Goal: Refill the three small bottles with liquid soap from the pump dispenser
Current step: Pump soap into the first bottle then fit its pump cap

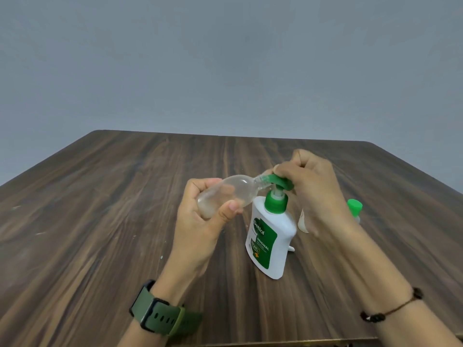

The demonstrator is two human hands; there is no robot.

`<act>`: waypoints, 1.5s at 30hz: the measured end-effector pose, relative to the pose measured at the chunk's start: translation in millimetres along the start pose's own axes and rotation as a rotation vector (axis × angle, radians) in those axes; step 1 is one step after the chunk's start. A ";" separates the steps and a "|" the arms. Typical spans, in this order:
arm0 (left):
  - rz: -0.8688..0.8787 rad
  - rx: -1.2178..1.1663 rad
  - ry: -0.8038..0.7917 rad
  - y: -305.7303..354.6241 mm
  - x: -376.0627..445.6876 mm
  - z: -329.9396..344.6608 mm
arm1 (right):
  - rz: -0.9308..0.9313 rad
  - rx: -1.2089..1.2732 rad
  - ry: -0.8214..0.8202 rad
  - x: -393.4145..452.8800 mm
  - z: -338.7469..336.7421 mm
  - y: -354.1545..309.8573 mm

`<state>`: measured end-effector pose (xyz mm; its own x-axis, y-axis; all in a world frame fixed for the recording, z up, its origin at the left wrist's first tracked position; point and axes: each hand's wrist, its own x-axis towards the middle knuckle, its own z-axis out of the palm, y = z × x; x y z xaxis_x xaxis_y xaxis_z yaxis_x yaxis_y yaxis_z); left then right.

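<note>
In the head view, the left hand [200, 216] holds a small clear bottle [225, 194] tilted on its side, fingers [231, 209] curled round its belly, the neck brought up against the spout of the pump dispenser [271, 231]. The right hand [315, 189] sits over the green pump head [355, 182], fingers bent down onto it.

The likely trouble is a miss: the bottle's mouth is narrow, and if it slips off the spout as the pump is pressed, soap would run down the dispenser onto the table [100, 209]. A hard push could also tip the dispenser, which already looks to be leaning.

The bottle is thin, see-through, rounded plastic and probably gives under a squeeze. The dispenser is smooth white plastic with a glossy green label. Beside the right wrist stand a green-capped bottle [354, 209] and something white, mostly hidden. The table is dark wood grain.
</note>
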<state>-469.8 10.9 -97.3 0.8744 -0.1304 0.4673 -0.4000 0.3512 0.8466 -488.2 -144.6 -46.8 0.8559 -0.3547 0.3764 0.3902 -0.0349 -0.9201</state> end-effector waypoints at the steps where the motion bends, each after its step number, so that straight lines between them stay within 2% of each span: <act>1: 0.005 0.000 0.003 -0.1 -0.6 0.2 | -0.020 -0.026 0.015 1.6 1.5 1.3; 6: -0.003 -0.051 0.040 -2.4 -7.3 2.1 | 0.022 -0.012 -0.001 1.7 2.7 9.4; 17: 0.035 -0.089 0.126 -2.1 -11.2 7.9 | -0.030 -0.058 -0.034 4.7 -0.5 11.4; 21: 0.064 -0.079 0.109 -1.7 -10.3 9.0 | -0.078 -0.125 -0.012 4.6 -0.8 11.6; 26: 0.007 -0.075 0.136 -6.9 -12.7 10.1 | -0.072 -0.139 -0.020 4.9 0.2 12.1; 32: -0.001 -0.126 0.096 -12.0 -14.4 12.8 | -0.066 -0.190 -0.035 5.1 0.7 10.3; 42: 0.011 -0.134 0.081 -6.0 -9.1 8.7 | -0.112 -0.393 -0.005 1.9 1.0 13.3; 45: -0.004 -0.133 0.073 -4.5 -12.2 10.1 | -0.084 -0.413 -0.049 3.6 0.9 9.4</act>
<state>-481.5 1.6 -104.2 0.8954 -0.0657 0.4404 -0.3611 0.4716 0.8045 -481.2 -145.4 -54.0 0.8458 -0.2898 0.4478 0.2992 -0.4372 -0.8481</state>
